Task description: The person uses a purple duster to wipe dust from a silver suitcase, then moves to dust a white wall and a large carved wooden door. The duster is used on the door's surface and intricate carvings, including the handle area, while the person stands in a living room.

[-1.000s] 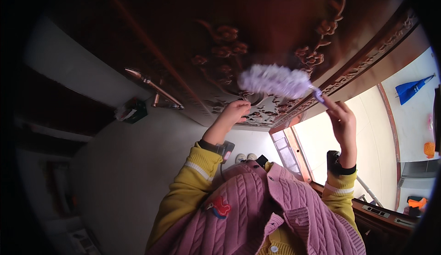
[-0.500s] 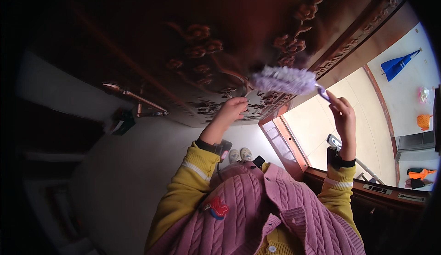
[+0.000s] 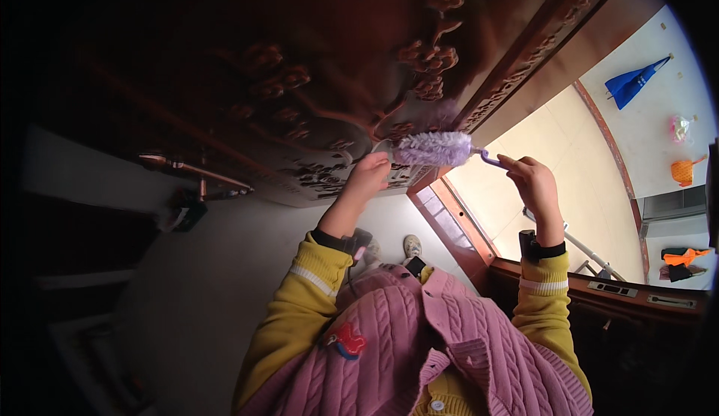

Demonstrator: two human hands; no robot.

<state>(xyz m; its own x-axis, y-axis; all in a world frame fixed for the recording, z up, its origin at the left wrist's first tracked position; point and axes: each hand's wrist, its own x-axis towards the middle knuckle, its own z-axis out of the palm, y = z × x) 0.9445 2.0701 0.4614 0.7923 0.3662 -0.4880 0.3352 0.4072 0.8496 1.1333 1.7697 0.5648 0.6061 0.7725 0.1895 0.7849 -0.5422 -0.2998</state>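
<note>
In my right hand [image 3: 535, 185] is the purple curved handle of a fluffy lavender duster [image 3: 434, 149], fingers closed around its end. The duster's head lies against or very close to the lower part of a dark red-brown carved wooden door [image 3: 359, 49] with raised blossoms and branches. My left hand [image 3: 367, 176] is closed next to the duster's tip, in front of the carving. Something pale and blurred shows above its fingertips; I cannot make out what it is.
A copper-coloured door handle [image 3: 198, 170] juts out at the left. On the right, a doorway with a threshold [image 3: 464, 217] opens onto a tiled floor [image 3: 550, 146]. Beyond it are a blue folded umbrella [image 3: 635, 83], an orange bag [image 3: 683, 170] and a grey pole [image 3: 588, 250]. A dark door edge with lock plates [image 3: 613, 289] stands lower right.
The duster and my right hand have moved left, the duster's head slightly lower and nearer my left hand. The door has shifted left in view. My feet are now farther apart.
</note>
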